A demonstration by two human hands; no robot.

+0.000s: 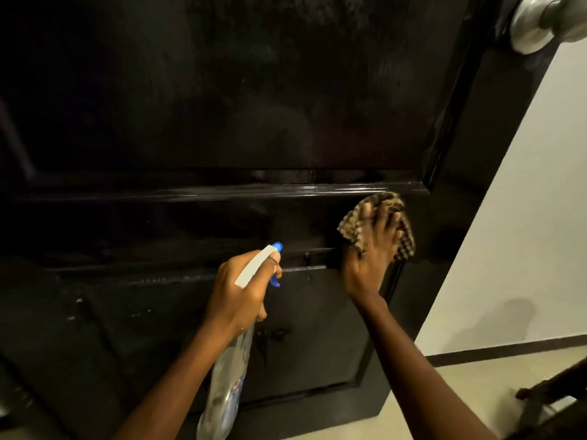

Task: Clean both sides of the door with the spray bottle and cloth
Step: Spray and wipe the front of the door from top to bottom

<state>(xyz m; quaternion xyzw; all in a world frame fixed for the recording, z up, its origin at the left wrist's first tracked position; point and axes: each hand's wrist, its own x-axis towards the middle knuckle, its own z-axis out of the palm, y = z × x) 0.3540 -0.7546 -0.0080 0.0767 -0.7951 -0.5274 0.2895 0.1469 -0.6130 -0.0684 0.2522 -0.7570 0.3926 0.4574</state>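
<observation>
1 glossy door [222,106] stands beside white wall [524,217].

The door [222,106] fills most of the frame, and its broad flat panel in the upper half lets my palm sweep freely. A raised ledge [222,190] crosses the middle, just above my right hand [368,262], which lies flat on the cloth [403,246]. The knob [540,23] juts out at the upper right. My left hand [241,287], gripping the spray bottle [228,369], is near my right but apart from it. Past the door's right edge there is open air before the wall [524,217]. A dark wooden piece [546,395] stands at the lower right.
</observation>
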